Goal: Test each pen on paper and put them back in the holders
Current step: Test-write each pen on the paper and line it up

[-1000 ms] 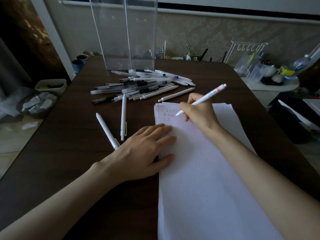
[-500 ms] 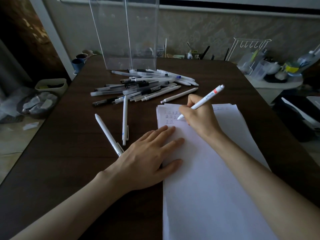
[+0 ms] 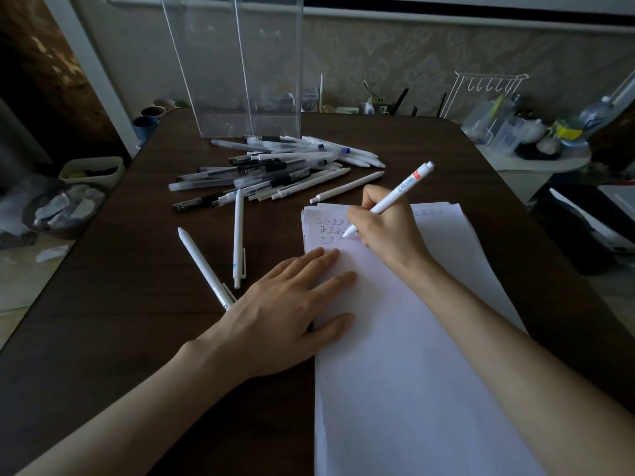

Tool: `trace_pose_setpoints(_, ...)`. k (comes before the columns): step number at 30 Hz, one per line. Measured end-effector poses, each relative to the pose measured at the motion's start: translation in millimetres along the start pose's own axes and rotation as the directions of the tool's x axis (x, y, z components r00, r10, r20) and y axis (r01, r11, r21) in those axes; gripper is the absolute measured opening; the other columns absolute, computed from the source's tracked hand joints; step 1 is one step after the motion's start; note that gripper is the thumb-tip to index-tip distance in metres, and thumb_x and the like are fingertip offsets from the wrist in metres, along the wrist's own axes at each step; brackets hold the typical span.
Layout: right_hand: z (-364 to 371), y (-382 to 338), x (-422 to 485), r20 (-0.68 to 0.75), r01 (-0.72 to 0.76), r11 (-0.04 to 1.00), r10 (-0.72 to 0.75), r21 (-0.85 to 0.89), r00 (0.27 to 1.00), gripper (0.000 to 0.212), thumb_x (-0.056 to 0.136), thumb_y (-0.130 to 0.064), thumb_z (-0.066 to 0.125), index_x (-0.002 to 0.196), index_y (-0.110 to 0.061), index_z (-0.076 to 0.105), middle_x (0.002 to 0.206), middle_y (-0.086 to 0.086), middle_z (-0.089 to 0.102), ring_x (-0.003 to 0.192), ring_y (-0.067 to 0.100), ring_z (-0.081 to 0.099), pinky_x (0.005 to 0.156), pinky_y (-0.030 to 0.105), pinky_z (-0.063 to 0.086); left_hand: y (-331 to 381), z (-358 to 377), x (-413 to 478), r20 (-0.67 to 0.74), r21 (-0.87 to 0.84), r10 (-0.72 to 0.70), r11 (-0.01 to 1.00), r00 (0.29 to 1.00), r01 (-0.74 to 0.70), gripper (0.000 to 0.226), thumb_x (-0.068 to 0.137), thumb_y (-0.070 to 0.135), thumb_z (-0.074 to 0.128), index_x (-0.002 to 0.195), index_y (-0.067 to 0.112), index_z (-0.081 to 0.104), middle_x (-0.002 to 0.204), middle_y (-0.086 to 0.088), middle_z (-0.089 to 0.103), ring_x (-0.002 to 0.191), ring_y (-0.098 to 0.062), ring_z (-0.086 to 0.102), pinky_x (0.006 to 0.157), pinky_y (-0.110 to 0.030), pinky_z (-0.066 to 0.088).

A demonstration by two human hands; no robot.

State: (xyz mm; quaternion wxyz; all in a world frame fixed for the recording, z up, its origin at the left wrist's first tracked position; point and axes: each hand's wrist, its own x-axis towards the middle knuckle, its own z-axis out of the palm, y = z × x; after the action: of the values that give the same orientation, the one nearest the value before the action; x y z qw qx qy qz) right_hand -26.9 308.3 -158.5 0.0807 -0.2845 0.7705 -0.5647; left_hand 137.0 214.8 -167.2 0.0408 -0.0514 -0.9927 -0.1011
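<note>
My right hand (image 3: pixel 388 231) grips a white pen with a red band (image 3: pixel 402 192), its tip down on the white paper (image 3: pixel 412 338) beside three short rows of written marks (image 3: pixel 331 230). My left hand (image 3: pixel 288 310) lies flat with straight fingers on the paper's left edge. A pile of several white, clear and black pens (image 3: pixel 275 170) lies behind the paper. Two white pens (image 3: pixel 237 235) (image 3: pixel 202 266) lie apart to the left of the sheet. Two tall clear holders (image 3: pixel 237 63) stand at the table's far end.
The dark wooden table (image 3: pixel 103 321) drops off at its left and right edges. Cups (image 3: pixel 146 123) sit beyond the far left corner. A white wire rack and kitchen items (image 3: pixel 508 111) stand on a side table at the right. A bin (image 3: pixel 62 211) sits on the floor at left.
My right hand has moved the pen tip down to the third row of marks. My left hand has slid a little further onto the paper.
</note>
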Motion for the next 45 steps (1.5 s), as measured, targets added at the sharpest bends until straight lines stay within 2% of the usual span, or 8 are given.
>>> trace_pose_setpoints(13, -1, -2, -2, -0.011, 0.005, 1.0, -0.005, -0.012, 1.0, 0.037, 0.08, 0.003, 0.05, 0.057, -0.014, 0.027, 0.051, 0.003, 0.024, 0.034, -0.001, 0.043, 0.047, 0.024, 0.026, -1, 1, 1, -0.019, -0.021, 0.011, 1.0, 1.0, -0.011, 0.064, 0.092, 0.06, 0.022, 0.141, 0.024, 0.04, 0.15, -0.009, 0.032, 0.139, -0.022, 0.026, 0.11, -0.032, 0.014)
trace_pose_setpoints(19, -3, 1, 0, 0.033, 0.02, 0.988, -0.025, 0.154, 0.999, 0.026, 0.09, -0.028, 0.061, 0.073, -0.015, 0.047, 0.049, -0.006, 0.052, 0.044, 0.011, 0.056, 0.046, 0.019, 0.039, -1, 0, 1, -0.103, -0.08, -0.026, 0.997, 0.994, 0.018, 0.064, 0.089, 0.061, 0.028, 0.136, 0.02, 0.045, 0.143, -0.002, 0.043, 0.133, -0.017, 0.038, 0.108, -0.038, 0.034)
trace_pose_setpoints(22, -4, 0, -4, 0.127, 0.125, 0.989, -0.135, 0.08, 0.983, 0.006, 0.089, -0.011, 0.062, 0.091, -0.017, 0.061, 0.073, -0.006, 0.065, 0.067, 0.004, 0.062, 0.061, 0.017, 0.045, -3, -7, 1, -0.162, -0.267, -0.233, 0.946, 0.959, 0.184, 0.077, 0.078, 0.074, 0.039, 0.135, 0.023, 0.037, 0.133, 0.006, 0.052, 0.121, -0.011, 0.048, 0.096, -0.026, 0.04)
trace_pose_setpoints(24, -6, -3, -5, 0.196, 0.151, 0.988, -0.151, 0.012, 0.969, 0.032, 0.087, 0.006, 0.05, 0.109, -0.012, 0.063, 0.09, -0.002, 0.068, 0.065, -0.002, 0.056, 0.059, 0.011, 0.039, -8, -10, 0, -0.189, -0.343, -0.279, 0.917, 0.941, 0.204, 0.086, 0.069, 0.075, 0.043, 0.139, 0.028, 0.027, 0.13, 0.007, 0.054, 0.118, -0.01, 0.05, 0.09, -0.03, 0.044)
trace_pose_setpoints(32, -6, -9, -11, 0.402, 0.117, 0.992, -0.129, 0.053, 0.907, 0.047, 0.084, 0.013, 0.039, 0.12, -0.009, 0.061, 0.104, 0.007, 0.069, 0.066, -0.013, 0.055, 0.063, 0.009, 0.035, -19, -6, 0, -0.255, -0.12, -0.034, 0.993, 0.966, 0.003, 0.067, 0.076, 0.064, 0.048, 0.13, 0.025, 0.052, 0.113, 0.006, 0.064, 0.106, -0.013, 0.057, 0.088, -0.029, 0.042)
trace_pose_setpoints(37, -5, -7, -10, 0.454, 0.118, 0.993, -0.117, 0.027, 0.883, 0.048, 0.079, -0.004, 0.04, 0.12, -0.016, 0.062, 0.109, 0.0, 0.068, 0.091, -0.007, 0.059, 0.074, 0.007, 0.039, -20, -7, 2, -0.304, -0.093, 0.042, 0.993, 0.952, -0.074, 0.057, 0.082, 0.052, 0.05, 0.122, 0.013, 0.06, 0.109, -0.001, 0.067, 0.105, -0.013, 0.056, 0.088, -0.03, 0.045)
trace_pose_setpoints(41, -2, -4, -8, 0.391, 0.149, 0.988, -0.122, -0.04, 0.912, 0.054, 0.087, -0.004, 0.042, 0.133, -0.03, 0.051, 0.118, -0.002, 0.063, 0.107, -0.002, 0.056, 0.08, 0.008, 0.04, -23, -17, -1, -0.261, -0.062, -0.047, 0.998, 0.964, 0.032, 0.065, 0.083, 0.061, 0.04, 0.121, 0.013, 0.061, 0.107, -0.002, 0.068, 0.103, -0.017, 0.06, 0.088, -0.029, 0.044)
trace_pose_setpoints(45, 1, 1, -1, 0.187, 0.219, 0.946, -0.176, -0.238, 0.966, 0.045, 0.088, 0.004, 0.044, 0.126, -0.016, 0.058, 0.109, -0.005, 0.06, 0.106, 0.013, 0.051, 0.088, 0.02, 0.04, -32, -24, -4, -0.204, 0.049, -0.2, 0.976, 0.958, 0.214, 0.071, 0.078, 0.071, 0.034, 0.123, 0.021, 0.058, 0.11, 0.0, 0.066, 0.107, -0.019, 0.06, 0.09, -0.035, 0.043)
